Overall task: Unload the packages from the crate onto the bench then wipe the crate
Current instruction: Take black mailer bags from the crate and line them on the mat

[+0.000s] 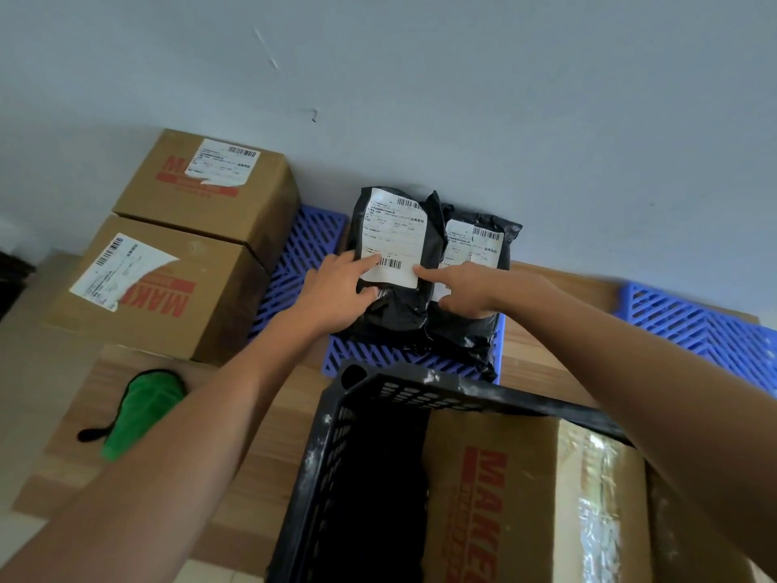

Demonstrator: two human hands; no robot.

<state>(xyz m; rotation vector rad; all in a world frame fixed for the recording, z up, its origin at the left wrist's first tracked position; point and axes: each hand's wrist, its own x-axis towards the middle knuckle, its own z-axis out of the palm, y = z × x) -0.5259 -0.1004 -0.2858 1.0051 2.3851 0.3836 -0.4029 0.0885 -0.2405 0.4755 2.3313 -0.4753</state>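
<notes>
Touching black package [393, 263], left hand [336, 294], right hand [466, 290]

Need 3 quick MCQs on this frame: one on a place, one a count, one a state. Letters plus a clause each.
1. Where does the green cleaning cloth lie?
A. in the crate
B. on the wooden bench, left of the black plastic crate
C. on a box

2. How many brown cardboard boxes stand stacked by the wall on the left?
A. two
B. four
C. none

3. What is still inside the crate?
A. nothing
B. a black bag
C. a brown cardboard box with red print

Key: 1 B, the cloth rests on bare wood beside the crate. 2 A, upper box and lower box. 3 C, the box fills the crate's right side, while both hands, left hand and right hand, rest on the black poly mailer bags.
</notes>
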